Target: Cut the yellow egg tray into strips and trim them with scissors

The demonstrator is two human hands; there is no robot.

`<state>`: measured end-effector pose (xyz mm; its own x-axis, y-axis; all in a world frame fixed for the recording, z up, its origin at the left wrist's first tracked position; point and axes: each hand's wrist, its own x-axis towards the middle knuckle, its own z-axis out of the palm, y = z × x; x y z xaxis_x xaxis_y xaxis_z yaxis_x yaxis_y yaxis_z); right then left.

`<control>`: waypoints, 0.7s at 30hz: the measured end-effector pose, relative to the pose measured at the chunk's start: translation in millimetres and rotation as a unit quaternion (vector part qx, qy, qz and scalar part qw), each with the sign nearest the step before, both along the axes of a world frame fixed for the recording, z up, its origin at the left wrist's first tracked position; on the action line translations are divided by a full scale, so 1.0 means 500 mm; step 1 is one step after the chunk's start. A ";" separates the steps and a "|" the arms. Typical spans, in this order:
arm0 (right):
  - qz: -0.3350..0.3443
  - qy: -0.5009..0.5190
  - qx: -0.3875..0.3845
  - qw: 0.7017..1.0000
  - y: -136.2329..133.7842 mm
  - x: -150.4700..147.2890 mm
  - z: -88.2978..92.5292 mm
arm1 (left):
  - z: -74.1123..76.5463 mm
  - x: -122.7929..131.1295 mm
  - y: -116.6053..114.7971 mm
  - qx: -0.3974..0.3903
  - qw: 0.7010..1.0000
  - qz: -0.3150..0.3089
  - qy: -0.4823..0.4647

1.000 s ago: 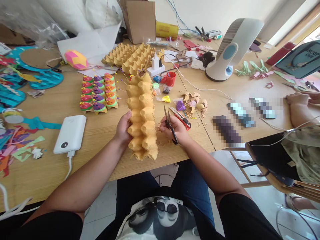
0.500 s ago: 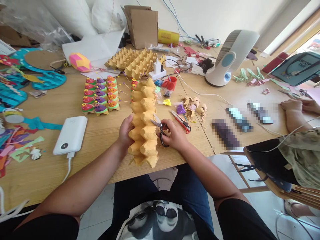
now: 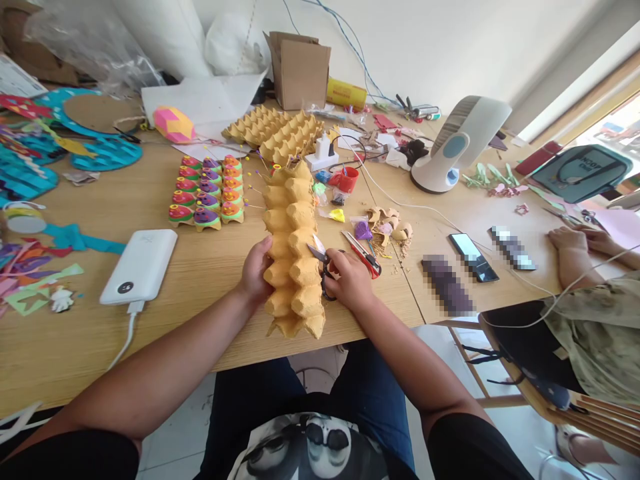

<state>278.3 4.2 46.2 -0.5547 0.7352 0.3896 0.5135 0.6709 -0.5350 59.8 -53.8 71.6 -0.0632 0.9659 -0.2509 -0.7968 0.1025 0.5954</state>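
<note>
My left hand [image 3: 258, 272] grips the left edge of a tan cardboard egg tray strip [image 3: 295, 220], two rows of cups wide, raised over the table's front edge. In my right hand [image 3: 347, 280] is a pair of scissors [image 3: 317, 251] with dark handles; the blades lie against the strip's right side, some of the fingers being hidden. Behind the strip, to the left, stand painted egg-cup pieces [image 3: 207, 190] in red, purple and orange. A red utility knife [image 3: 364, 256] rests just beyond my right hand.
Uncut egg trays [image 3: 280, 133] lie at the back near a white charger [image 3: 323, 153]. A power bank [image 3: 140, 267] is at left, cardboard scraps [image 3: 390, 223] and a fan [image 3: 453, 150] at right. Another person's hands [image 3: 575, 243] rest at the far right.
The view has shifted slightly. The egg tray strip has tilted a little, with its cups facing me more. Both hands keep their hold.
</note>
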 end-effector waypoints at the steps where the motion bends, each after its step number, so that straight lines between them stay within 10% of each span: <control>1: -0.003 -0.004 -0.001 1.000 0.000 0.000 0.000 | 0.001 0.001 0.000 0.000 1.000 0.003 -0.001; 21: -0.067 -0.008 -0.014 0.998 0.012 0.007 -0.021 | -0.007 0.005 0.007 -0.013 0.999 0.004 -0.048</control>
<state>281.8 10.2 35.6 -0.4570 0.8134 0.3599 0.6068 0.5810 -0.5425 62.2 -50.2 67.8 -0.0460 0.9583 -0.2820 -0.8506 0.1105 0.5141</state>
